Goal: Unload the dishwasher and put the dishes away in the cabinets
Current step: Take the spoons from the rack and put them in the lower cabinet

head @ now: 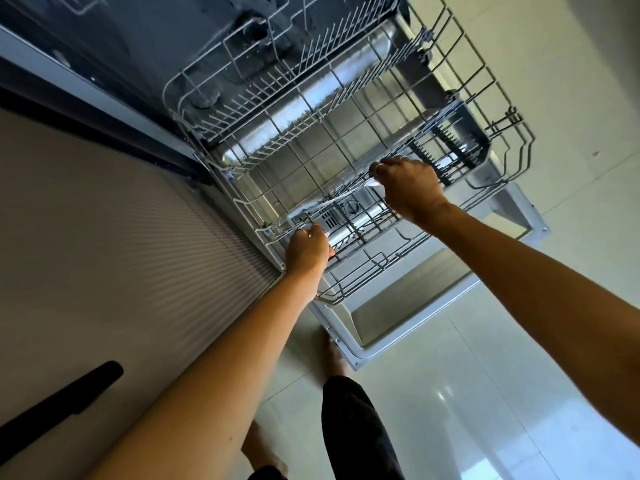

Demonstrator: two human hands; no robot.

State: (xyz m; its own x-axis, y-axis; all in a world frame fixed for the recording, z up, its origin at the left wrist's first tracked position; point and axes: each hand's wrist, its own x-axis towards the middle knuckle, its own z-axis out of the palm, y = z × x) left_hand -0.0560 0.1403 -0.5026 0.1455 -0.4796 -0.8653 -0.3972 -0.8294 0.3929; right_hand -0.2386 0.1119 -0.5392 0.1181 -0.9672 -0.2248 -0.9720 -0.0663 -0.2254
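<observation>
The dishwasher's wire rack is pulled out over the open door. I see no dishes standing in it. A clear, see-through dish lies edge-on just above the rack's near part, and its exact shape is hard to tell. My left hand grips its left end with curled fingers. My right hand grips its right end from above. A dark cutlery holder sits in the rack just beyond my right hand.
A ribbed cabinet front with a black handle stands to the left of the dishwasher. Pale glossy floor tiles lie to the right. My bare foot is by the door's corner.
</observation>
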